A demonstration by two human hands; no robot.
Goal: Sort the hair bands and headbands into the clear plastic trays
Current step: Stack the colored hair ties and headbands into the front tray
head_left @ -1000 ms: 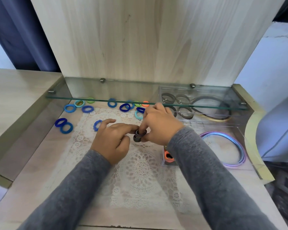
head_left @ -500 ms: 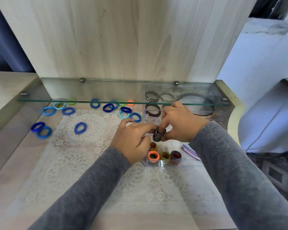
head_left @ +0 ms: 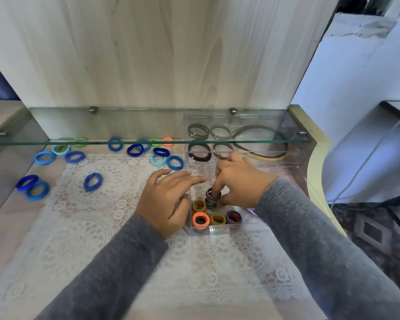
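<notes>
Head: right fingers [head_left: 218, 184] pinch dark band stack [head_left: 212, 201].

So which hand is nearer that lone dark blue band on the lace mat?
Left. The left hand is to the right of the dark blue band, with lace mat between them; the right hand is farther right, holding a stack of bands in the clear tray.
</notes>
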